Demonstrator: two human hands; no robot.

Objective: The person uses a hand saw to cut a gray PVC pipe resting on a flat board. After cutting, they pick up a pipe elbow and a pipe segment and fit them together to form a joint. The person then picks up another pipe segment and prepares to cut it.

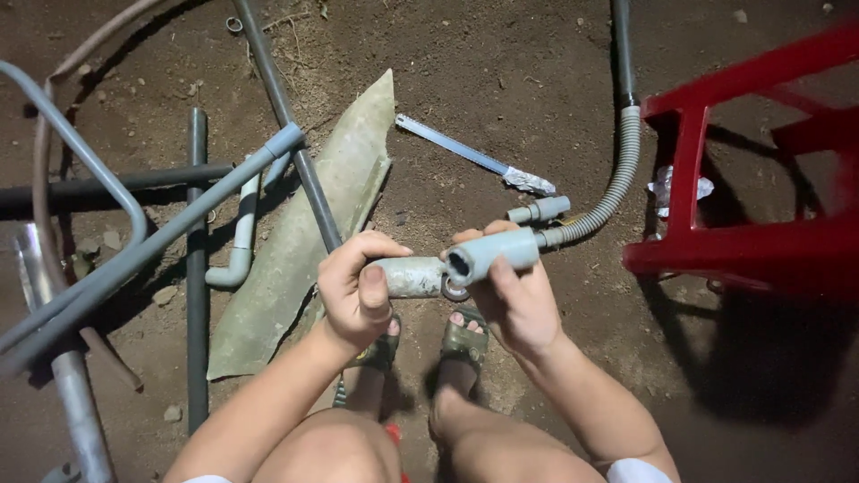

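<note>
Left hand [355, 288] is wrapped around a short stubby grey pipe piece [407, 276], fingers curled over the top and thumb pressed against its near side, so it's a firm closed grip. Right hand [512, 300] is clamped on a grey pipe fitting [490, 254], thumb over the top, fingers underneath, with the open round end facing the stubby piece. The two parts sit end to end, pretty much touching, held above the person's sandalled feet [461, 340]. A small ring-like thing shows just below the joint, can't tell what it is.

The back end of the fitting runs into a ribbed flexible hose [617, 183] that curves up and away over the dirt ground [501, 98]. A little grey connector [539, 211] lies just behind the right hand, and a hacksaw blade [465, 154] with a wrapped handle end is further back. Left side has a curved sheet scrap [304, 241] and a bunch of grey pipes [170, 234] crossing each other. Red plastic stool [752, 179] on the right.
</note>
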